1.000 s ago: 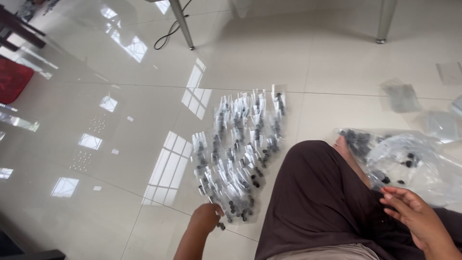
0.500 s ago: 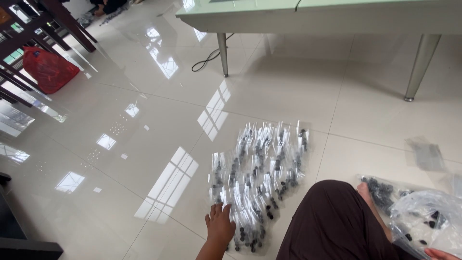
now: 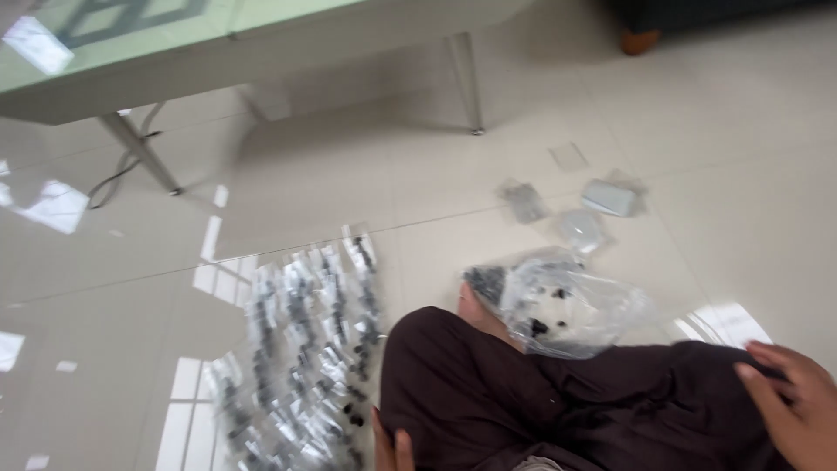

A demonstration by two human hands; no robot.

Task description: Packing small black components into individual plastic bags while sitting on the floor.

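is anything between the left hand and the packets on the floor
Nothing visible. The left hand sits at the bottom edge beside the knee, and the nearest packets lie right next to it on bare tile, with no object between them.

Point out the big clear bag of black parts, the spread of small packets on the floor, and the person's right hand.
big clear bag (image 3: 575, 301): head view, crinkled middle.
small packets (image 3: 301, 349): head view, centre of the spread.
right hand (image 3: 798, 414): head view, back of hand.

Dark brown trousers (image 3: 558, 401), cream glossy floor (image 3: 715, 131)
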